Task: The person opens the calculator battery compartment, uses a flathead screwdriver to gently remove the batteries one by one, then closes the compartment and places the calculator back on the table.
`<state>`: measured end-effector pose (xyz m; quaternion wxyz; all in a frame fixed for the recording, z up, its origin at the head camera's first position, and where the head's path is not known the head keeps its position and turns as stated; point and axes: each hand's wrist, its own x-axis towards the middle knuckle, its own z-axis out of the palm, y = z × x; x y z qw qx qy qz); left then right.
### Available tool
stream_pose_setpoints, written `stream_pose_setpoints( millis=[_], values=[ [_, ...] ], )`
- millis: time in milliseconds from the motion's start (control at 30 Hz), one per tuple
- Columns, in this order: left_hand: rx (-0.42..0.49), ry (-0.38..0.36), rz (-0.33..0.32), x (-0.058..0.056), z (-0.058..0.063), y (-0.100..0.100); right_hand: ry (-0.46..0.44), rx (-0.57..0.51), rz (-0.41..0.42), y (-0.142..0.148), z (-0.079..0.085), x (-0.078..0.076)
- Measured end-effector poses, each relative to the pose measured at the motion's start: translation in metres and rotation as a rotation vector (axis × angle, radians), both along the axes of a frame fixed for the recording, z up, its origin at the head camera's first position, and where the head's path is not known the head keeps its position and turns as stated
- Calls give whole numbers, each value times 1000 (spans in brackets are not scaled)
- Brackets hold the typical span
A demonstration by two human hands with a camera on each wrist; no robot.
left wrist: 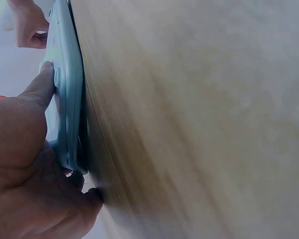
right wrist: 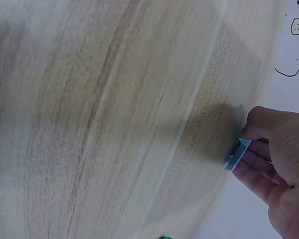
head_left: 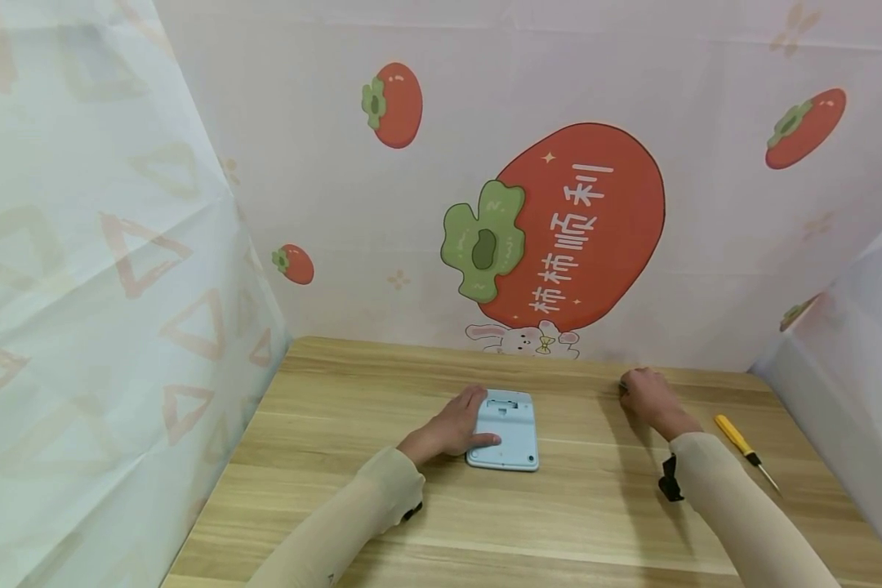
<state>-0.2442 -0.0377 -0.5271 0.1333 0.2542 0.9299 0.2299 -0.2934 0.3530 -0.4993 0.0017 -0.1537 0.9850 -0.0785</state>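
Observation:
A light blue calculator (head_left: 507, 433) lies back side up on the wooden table, with an uncovered battery slot near its far end. My left hand (head_left: 456, 423) grips its left side, the thumb on the back; in the left wrist view the other fingers (left wrist: 74, 179) are curled at its edge. Farther right, near the table's back edge, my right hand (head_left: 652, 398) pinches a small light blue cover (right wrist: 237, 154) between thumb and fingers, low at the tabletop. Whether the cover touches the wood I cannot tell.
A screwdriver (head_left: 735, 437) with a yellow handle lies to the right of my right forearm, tip toward me. A patterned wall sheet (head_left: 323, 180) stands behind the table (head_left: 338, 506), with more sheeting at left and right. A small dark green-edged thing (right wrist: 164, 237) barely shows in the right wrist view.

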Motion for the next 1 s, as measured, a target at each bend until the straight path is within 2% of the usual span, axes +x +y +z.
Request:
stream_pose_setpoints(
  millis=[167, 300, 633, 833, 1000],
  values=[
    [16, 19, 6, -6, -14, 1, 1, -50, -11, 2, -1, 1],
    [21, 23, 6, -8, -19, 1, 19, -98, -8, 6, -4, 1],
    [16, 8, 4, -6, -12, 0, 40, -215, -34, 12, -1, 0],
    [5, 3, -8, -3, -6, -1, 12, -287, -101, 14, 1, 0],
    [17, 8, -4, -5, -11, -1, -40, -357, -165, 13, 4, 2]
  ],
)
